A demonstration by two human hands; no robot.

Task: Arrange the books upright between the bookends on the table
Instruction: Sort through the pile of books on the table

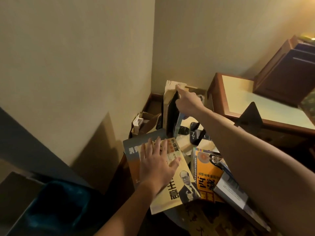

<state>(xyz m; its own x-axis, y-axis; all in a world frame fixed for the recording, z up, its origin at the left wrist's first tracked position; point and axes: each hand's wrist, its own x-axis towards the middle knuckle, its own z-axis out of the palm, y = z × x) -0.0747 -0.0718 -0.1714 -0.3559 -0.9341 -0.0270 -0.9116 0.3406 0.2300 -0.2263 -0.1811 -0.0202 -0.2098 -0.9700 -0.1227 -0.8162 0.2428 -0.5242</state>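
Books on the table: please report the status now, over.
Left hand open, flat on yellow book. Right hand grips top of upright books. Orange book and others lie flat, not yet stood up.

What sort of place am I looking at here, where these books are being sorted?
Likely a corner of a bedroom or hotel room: plain cream walls, a wooden side table with a pale top, a dark wood drawer unit and a blue bin.

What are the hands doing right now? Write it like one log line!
left hand: flat on lying cream paperback book | right hand: holds top of upright black-covered book | orange book: lying flat
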